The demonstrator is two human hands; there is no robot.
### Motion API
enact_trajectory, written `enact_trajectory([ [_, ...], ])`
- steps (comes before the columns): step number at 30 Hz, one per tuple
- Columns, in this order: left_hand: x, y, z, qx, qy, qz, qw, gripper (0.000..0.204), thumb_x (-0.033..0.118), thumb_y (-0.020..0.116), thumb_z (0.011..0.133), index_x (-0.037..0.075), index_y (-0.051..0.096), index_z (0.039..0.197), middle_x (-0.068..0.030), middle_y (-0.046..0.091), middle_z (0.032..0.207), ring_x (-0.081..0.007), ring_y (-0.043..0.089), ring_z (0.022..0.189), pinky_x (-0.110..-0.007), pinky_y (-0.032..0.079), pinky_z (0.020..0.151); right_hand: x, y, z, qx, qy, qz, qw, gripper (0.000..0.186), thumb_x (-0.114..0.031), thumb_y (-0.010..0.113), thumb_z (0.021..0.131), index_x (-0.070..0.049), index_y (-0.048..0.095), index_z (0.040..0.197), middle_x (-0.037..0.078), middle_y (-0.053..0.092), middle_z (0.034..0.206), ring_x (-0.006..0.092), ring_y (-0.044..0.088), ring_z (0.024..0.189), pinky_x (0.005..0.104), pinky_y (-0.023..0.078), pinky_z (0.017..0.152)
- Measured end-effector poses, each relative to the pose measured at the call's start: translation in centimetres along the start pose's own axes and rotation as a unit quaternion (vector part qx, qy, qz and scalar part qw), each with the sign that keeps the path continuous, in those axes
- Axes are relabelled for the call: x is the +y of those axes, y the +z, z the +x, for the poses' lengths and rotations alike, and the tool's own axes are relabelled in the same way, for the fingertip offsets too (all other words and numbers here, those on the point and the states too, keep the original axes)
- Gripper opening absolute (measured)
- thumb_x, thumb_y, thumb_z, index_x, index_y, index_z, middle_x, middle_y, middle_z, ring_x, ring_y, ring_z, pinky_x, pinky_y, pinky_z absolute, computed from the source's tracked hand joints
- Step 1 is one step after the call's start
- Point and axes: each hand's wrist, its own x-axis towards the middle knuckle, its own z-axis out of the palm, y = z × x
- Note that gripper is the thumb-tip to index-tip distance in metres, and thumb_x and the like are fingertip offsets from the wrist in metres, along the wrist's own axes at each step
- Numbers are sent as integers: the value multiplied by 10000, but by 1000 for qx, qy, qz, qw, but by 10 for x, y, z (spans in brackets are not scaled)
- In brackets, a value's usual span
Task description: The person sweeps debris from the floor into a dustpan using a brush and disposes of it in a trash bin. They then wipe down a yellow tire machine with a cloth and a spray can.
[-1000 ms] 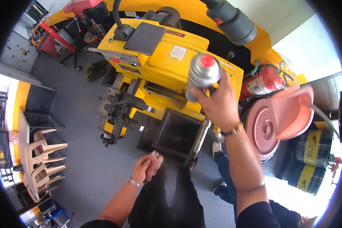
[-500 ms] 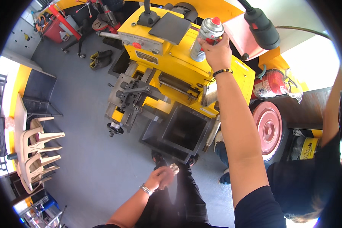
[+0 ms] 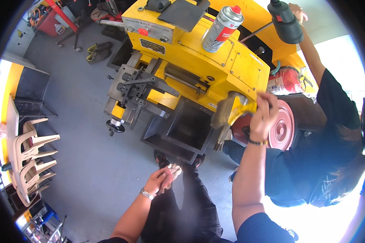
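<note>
My left hand (image 3: 155, 182) is closed on a crumpled pink and beige rag (image 3: 169, 175) over my legs. My right hand (image 3: 263, 115) grips a motion-blurred brush (image 3: 223, 113), its yellow handle in my fingers and its bristles beside the spindle at the machine's lower right. A silver and red spray can (image 3: 221, 32) stands upright on top of the yellow lathe (image 3: 190, 52). The lathe's steel tool slide (image 3: 129, 87) and handwheel (image 3: 114, 128) sit on its left side, and a black open tray (image 3: 186, 125) lies below.
A co-worker (image 3: 332, 154) in dark clothes leans at the right, one hand (image 3: 298, 12) raised behind the black lamp (image 3: 288, 28). A fire extinguisher (image 3: 288, 83) and pink lid (image 3: 280, 127) are behind them. Stacked chairs (image 3: 32, 150) stand left; shoes (image 3: 97, 54) lie on the floor.
My right hand has let go of the spray can on the machine top and moved down with the brush. The co-worker has reached upward to the back right. The pink dustpan-like piece is now hidden.
</note>
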Motion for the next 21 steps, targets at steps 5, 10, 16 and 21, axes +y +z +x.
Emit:
enact_trajectory([
  [5, -4, -1, -10, 1, -35, 18, 999, 270, 138, 536, 1004, 14, 566, 1242, -74, 622, 920, -141, 567, 723, -275, 481, 591, 14, -53, -35, 40, 234, 28, 971, 202, -123, 528, 912, 33, 651, 876, 81, 604, 758, 129, 537, 582, 234, 406, 510],
  [10, 1, 5, -14, 31, -14, 42, 999, 323, 155, 559, 997, 3, 553, 1281, -57, 633, 939, -118, 569, 746, -273, 489, 639, 15, -51, -21, 188, 248, 185, 932, 240, -187, 543, 984, 24, 644, 1039, 79, 626, 779, 134, 547, 527, 249, 452, 467],
  [16, 9, -3, -18, -20, 44, 32, 998, 374, 205, 545, 1011, 25, 539, 1338, -84, 648, 1067, -153, 627, 912, -301, 518, 782, 61, -14, -38, -58, 393, 74, 915, 463, -311, 616, 964, 8, 549, 1293, 95, 675, 893, 162, 669, 673, 278, 530, 563],
  [21, 62, 12, -66, -84, -29, -134, 987, 561, 426, 473, 1014, 73, 421, 1447, -143, 523, 1420, -305, 559, 1260, -465, 460, 1053, -17, -78, -163, -157, 205, -142, 956, 482, -253, 653, 919, -27, 517, 1323, 134, 683, 831, 288, 678, 707, 392, 525, 671],
])
